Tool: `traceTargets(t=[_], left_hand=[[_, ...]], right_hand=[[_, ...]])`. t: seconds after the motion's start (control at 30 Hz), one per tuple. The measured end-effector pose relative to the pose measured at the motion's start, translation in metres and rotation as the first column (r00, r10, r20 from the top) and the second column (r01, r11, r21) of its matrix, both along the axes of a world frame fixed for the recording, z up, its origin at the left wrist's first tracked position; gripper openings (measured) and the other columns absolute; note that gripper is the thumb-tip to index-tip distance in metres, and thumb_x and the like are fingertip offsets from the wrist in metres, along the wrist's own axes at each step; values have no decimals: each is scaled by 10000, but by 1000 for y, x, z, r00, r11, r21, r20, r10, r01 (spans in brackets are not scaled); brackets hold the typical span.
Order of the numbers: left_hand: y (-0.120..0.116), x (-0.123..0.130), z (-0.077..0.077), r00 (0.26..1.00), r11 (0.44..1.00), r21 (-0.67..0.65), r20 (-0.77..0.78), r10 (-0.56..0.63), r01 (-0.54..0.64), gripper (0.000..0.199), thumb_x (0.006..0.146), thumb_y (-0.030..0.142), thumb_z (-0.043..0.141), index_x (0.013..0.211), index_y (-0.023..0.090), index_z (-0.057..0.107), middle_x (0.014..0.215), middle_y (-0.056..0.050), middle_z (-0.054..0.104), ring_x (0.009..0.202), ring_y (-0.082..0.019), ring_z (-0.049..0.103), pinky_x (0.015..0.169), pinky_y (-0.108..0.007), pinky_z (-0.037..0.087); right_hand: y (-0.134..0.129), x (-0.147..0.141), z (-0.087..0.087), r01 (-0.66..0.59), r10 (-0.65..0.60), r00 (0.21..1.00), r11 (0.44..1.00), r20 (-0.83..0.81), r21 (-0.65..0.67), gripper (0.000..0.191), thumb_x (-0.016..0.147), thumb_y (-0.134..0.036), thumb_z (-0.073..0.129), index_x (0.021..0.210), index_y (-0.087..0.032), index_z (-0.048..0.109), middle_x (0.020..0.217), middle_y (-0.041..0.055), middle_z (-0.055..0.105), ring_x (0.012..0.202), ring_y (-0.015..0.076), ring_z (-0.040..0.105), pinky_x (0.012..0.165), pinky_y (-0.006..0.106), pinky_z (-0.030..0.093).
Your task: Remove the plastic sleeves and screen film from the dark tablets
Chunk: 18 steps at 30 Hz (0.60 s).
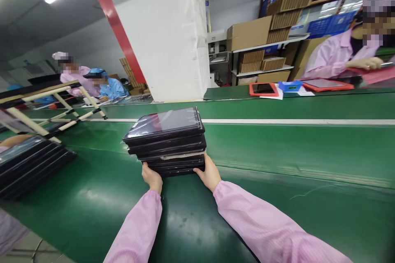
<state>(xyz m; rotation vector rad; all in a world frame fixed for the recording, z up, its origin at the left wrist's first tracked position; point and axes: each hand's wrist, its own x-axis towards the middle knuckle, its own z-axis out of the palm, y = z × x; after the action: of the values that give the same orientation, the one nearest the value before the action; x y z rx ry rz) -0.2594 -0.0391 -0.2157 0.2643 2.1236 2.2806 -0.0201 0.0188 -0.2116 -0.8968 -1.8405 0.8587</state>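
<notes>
A stack of black tablets [168, 141] with glossy screens is between my two hands, over the green work surface. Its layers are slightly out of line, and a pale strip shows between two of them. My left hand [152, 178] grips the lower left side of the stack. On the lower right side, my right hand [210, 172] holds it with the thumb at the near face. Most fingers of both hands are hidden behind or under the stack. Pink sleeves cover both my arms.
Another black stack [33, 164] lies at the left, near a pipe-frame rack [58, 107]. A white line runs along the green bench [293, 148]. Across it are orange-framed tablets [263, 89], a blue box [290, 86] and a seated co-worker [333, 57]. A white pillar [166, 37] stands behind.
</notes>
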Motion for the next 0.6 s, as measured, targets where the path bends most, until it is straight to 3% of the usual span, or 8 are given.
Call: traceTargets(t=[0.37, 0.6], left_hand=[[28, 12, 7, 999, 996, -82, 24, -32, 34, 545, 926, 584, 356, 1020, 161, 687, 1167, -149, 697, 1192, -345, 610, 1097, -515, 412], [43, 24, 8, 995, 991, -91, 46, -91, 95, 543, 933, 569, 348, 1079, 149, 660, 1253, -173, 662, 1283, -362, 549, 1150, -515, 352]], right_hand=[[13, 14, -6, 81, -81, 996, 996, 25, -27, 794, 822, -256, 779, 1525, -220, 411, 1443, 151, 555, 1301, 340, 566, 1087, 585, 452], [21, 31, -2, 118, -113, 990, 992, 78, -55, 683, 884, -335, 745, 1489, -206, 453, 1445, 149, 546, 1282, 331, 570, 1059, 570, 474]])
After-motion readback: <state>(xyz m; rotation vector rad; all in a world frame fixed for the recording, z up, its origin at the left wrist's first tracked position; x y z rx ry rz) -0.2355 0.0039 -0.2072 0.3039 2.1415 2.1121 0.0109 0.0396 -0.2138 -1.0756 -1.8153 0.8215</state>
